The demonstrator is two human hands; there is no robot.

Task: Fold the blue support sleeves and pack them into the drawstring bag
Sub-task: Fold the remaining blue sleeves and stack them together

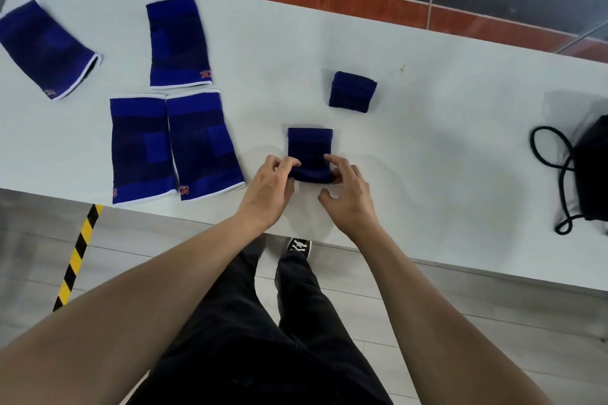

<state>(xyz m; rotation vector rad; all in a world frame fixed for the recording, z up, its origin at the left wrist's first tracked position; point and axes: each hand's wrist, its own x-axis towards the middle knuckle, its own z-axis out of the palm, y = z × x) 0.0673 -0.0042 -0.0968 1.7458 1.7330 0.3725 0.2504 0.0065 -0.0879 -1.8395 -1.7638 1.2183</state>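
Observation:
A folded blue support sleeve [310,148] lies on the white table [427,128] just ahead of me. My left hand [269,189] pinches its near left corner and my right hand [348,192] pinches its near right corner. A second sleeve [352,92], folded into a small square, rests further back to the right. Several unfolded blue sleeves lie flat on the left: two side by side [141,149] [204,145], one behind them [177,43], and one at the far left [46,48]. The black drawstring bag [592,171] sits at the right edge, its cord [556,161] looped on the table.
The table's near edge runs just under my wrists. Below it are a grey floor, yellow-black hazard tape [77,253] at the left, and my black trousers and a shoe [299,246]. Red-brown and dark floor tiles lie beyond the far edge.

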